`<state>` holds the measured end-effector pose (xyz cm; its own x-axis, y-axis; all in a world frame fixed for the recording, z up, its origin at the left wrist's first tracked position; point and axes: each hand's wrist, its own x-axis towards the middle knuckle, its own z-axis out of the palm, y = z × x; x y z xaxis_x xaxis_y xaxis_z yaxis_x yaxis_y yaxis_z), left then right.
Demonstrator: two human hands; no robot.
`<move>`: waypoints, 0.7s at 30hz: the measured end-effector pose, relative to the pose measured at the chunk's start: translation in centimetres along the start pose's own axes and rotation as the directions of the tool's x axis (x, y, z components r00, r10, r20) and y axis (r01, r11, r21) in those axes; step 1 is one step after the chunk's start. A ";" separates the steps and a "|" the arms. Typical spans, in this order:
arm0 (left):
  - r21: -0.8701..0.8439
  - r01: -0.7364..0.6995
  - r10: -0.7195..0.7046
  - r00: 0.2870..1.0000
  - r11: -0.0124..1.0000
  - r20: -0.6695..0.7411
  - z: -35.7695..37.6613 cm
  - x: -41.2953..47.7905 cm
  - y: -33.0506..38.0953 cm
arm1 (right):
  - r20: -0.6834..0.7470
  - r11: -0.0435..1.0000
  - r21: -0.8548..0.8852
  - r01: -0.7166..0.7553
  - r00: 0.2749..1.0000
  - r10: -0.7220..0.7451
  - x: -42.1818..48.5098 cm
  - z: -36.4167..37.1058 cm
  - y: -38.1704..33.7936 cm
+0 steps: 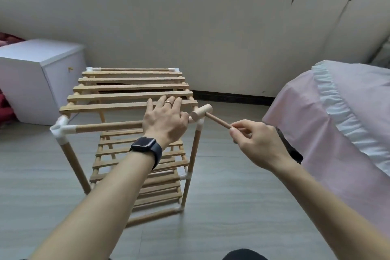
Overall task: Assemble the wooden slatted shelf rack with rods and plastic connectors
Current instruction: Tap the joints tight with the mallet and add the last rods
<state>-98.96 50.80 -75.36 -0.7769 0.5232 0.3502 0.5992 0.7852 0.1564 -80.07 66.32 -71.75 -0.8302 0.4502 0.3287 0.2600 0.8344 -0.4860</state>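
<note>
The rack [130,91] is standing on the floor [232,196], looking nearly built, with its slatted tiers in. Your left hand [166,118] is pressing flat by its top front-right corner. Your right hand [253,139] is gripping the mallet [201,112] at that corner's connector [200,125], probably still seating it.

Rack [130,86] tan wood, white connectors [63,130]; mallet [201,112] pale wood; watch [146,146] black; bedcover [348,112] pink, white frill.
</note>
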 end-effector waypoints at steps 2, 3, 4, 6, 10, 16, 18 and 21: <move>0.000 0.001 -0.001 1.000 1.000 0.007 -0.1 0.0 -0.1 | -0.017 0.995 -0.095 -0.031 0.999 0.030 0.6 -0.4 -0.3; -0.003 0.000 0.000 1.000 1.000 0.013 -0.2 0.0 0.0 | -0.050 0.993 -0.114 -0.027 0.999 0.021 0.7 -0.5 -0.5; -0.005 -0.002 0.002 1.000 1.000 0.020 -0.2 0.0 0.0 | -0.091 0.993 -0.114 -0.009 0.996 -0.002 0.7 -0.7 -0.6; -0.005 -0.009 0.009 0.999 1.000 0.032 -0.4 -0.1 -0.1 | -0.140 0.990 -0.133 0.050 0.988 -0.069 0.5 -0.9 -0.8; 0.002 -0.015 0.015 0.998 1.000 0.053 -0.7 -0.3 -0.2 | -0.013 0.975 -0.167 0.146 0.989 -0.150 0.0 -0.9 -1.2; 0.005 -0.015 0.015 0.999 1.000 0.053 -0.6 -0.5 -0.3 | 0.035 0.976 -0.176 0.131 0.991 -0.126 0.3 -1.1 -1.7; 0.003 -0.017 0.017 0.998 1.000 0.058 -0.8 -0.4 -0.3 | 0.078 0.977 -0.194 0.087 0.994 -0.073 0.6 -1.3 -1.9; 0.003 -0.019 0.019 0.998 1.000 0.056 -0.8 -0.4 -0.3 | -0.019 0.985 -0.154 0.078 0.996 -0.082 1.5 -2.2 -2.3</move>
<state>-98.66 50.09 -74.83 -0.7751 0.5559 0.3004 0.6135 0.7759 0.1472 -80.87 65.77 -68.35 -0.8390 0.3865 0.3829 0.2674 0.9059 -0.3285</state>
